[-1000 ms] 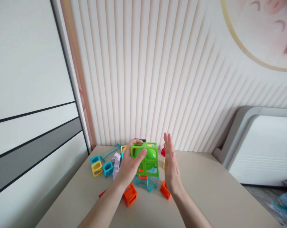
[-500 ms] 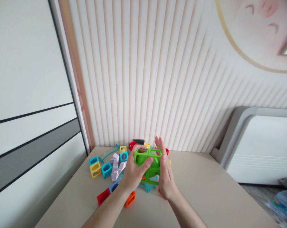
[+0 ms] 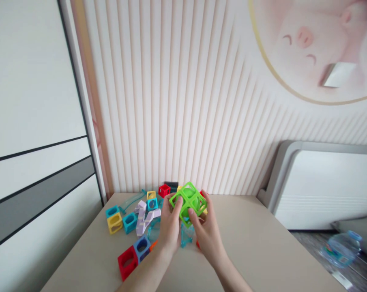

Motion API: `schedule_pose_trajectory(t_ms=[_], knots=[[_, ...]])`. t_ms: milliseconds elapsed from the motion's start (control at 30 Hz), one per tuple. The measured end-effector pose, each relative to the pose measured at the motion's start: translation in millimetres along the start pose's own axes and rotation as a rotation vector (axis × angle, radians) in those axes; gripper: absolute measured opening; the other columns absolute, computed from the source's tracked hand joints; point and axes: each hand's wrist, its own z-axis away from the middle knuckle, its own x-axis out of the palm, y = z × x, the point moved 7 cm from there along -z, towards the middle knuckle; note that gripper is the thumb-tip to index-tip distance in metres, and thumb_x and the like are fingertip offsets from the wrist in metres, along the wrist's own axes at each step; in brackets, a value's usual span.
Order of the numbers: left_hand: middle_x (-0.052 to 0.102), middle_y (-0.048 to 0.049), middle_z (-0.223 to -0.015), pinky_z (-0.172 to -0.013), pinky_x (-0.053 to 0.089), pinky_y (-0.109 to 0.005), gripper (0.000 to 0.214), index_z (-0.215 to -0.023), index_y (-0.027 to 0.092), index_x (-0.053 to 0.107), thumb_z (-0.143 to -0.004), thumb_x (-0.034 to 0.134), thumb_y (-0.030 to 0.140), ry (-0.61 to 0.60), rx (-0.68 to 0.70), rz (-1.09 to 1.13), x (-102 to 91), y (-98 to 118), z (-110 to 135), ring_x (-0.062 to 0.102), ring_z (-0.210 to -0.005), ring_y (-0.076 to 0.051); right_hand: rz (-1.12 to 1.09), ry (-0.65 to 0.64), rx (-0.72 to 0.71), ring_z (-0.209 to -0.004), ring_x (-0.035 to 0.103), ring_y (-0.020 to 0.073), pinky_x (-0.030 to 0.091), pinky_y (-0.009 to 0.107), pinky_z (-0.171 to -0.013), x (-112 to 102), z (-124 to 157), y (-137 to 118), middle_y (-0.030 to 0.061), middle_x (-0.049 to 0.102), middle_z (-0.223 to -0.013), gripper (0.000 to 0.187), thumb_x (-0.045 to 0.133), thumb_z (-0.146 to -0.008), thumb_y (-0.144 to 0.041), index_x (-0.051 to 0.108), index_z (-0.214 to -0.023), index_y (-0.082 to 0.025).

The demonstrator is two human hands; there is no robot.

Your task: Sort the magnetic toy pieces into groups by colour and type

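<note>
Left hand (image 3: 170,229) and right hand (image 3: 207,231), both grips clamped on a lime-green plastic frame cube (image 3: 189,204), tilted corner-up over the matte beige worktop (image 3: 250,239), with square openings and a smooth rounded insert. At 9 o'clock, a hollow yellow cube (image 3: 114,223) and a lilac zigzag piece (image 3: 142,221); at 8 o'clock, a hollow red cube (image 3: 127,263); at 6 o'clock, a clear teal piece (image 3: 186,236).

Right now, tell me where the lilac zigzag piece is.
In the head view, the lilac zigzag piece lies left on the table, between the teal cube and the left hand.
</note>
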Motion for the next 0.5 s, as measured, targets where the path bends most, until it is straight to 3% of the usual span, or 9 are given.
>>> schedule_pose_trajectory(t_ms=[67,133,200,267,367,433,500], knots=[[0.072,-0.0073,-0.107,-0.089,0.058,-0.04,0.037,-0.112,0.023,0.056,-0.089,0.067,0.05,-0.071,0.022,-0.133,4.6,-5.5,4.8,0.072,-0.102,-0.025,-0.054,-0.063,0.078,-0.09,0.076,0.0255,0.064,0.04,-0.077,-15.8,-7.5,6.1,0.012,0.071,-0.119,0.067,0.063,-0.093,-0.05,0.036,-0.149,-0.025],[0.07,-0.0101,-0.119,-0.098,0.055,-0.044,0.033,-0.112,0.023,0.059,-0.09,0.066,0.047,-0.096,0.105,-0.301,-0.7,-7.1,11.8,0.067,-0.117,-0.028,0.046,-0.092,0.089,-0.09,0.075,0.0255,0.064,0.041,-0.075,-45.3,-19.2,16.0,0.0122,0.067,-0.125,0.061,0.064,-0.092,-0.048,0.042,-0.143,-0.025],[0.063,-0.0126,-0.134,-0.105,0.051,-0.048,0.027,-0.113,0.023,0.061,-0.093,0.062,0.042,-0.107,0.251,-0.471,-13.6,-5.2,23.3,0.059,-0.129,-0.03,0.325,-0.027,0.009,-0.105,0.07,0.0276,0.063,0.042,-0.082,-90.3,-34.7,28.9,0.0128,0.052,-0.143,0.052,0.063,-0.09,-0.042,0.049,-0.137,-0.026],[0.059,-0.0127,-0.141,-0.108,0.05,-0.049,0.016,-0.109,0.024,0.063,-0.095,0.058,0.032,-0.219,0.411,-0.689,-24.2,-6.7,39.7,0.057,-0.132,-0.03,0.649,0.052,-0.038,-0.12,0.062,0.0307,0.058,0.046,-0.094,-138.8,-50.1,49.5,0.0131,0.043,-0.15,0.048,0.057,-0.089,-0.035,0.051,-0.136,-0.026],[0.065,-0.0109,-0.132,-0.101,0.056,-0.04,0.016,-0.099,0.025,0.065,-0.092,0.055,0.014,-0.465,0.72,-0.988,-35.4,-13.0,69.5,0.063,-0.125,-0.026,0.959,0.103,0.012,-0.122,0.06,0.0327,0.054,0.049,-0.098,-198.3,-68.3,88.2,0.017,0.047,-0.141,0.042,0.051,-0.086,-0.028,0.054,-0.128,-0.021],[0.071,-0.0093,-0.121,-0.101,0.056,-0.037,0.025,-0.097,0.023,0.065,-0.088,0.051,0.005,-0.559,0.955,-1.086,-40.3,-14.7,86.5,0.067,-0.118,-0.024,1.002,0.095,0.029,-0.118,0.061,0.0337,0.054,0.05,-0.098,-220.7,-76.7,107.4,0.0182,0.051,-0.136,0.041,0.053,-0.083,-0.025,0.056,-0.123,-0.018],[0.073,-0.0085,-0.114,-0.102,0.056,-0.036,0.029,-0.096,0.022,0.065,-0.086,0.048,0.001,-0.587,1.075,-1.146,-41.3,-16.9,93.6,0.069,-0.114,-0.023,1.033,0.081,0.034,-0.117,0.061,0.0332,0.053,0.05,-0.099,-231.1,-84.0,119.5,0.0168,0.056,-0.131,0.04,0.053,-0.081,-0.023,0.056,-0.12,-0.018]])
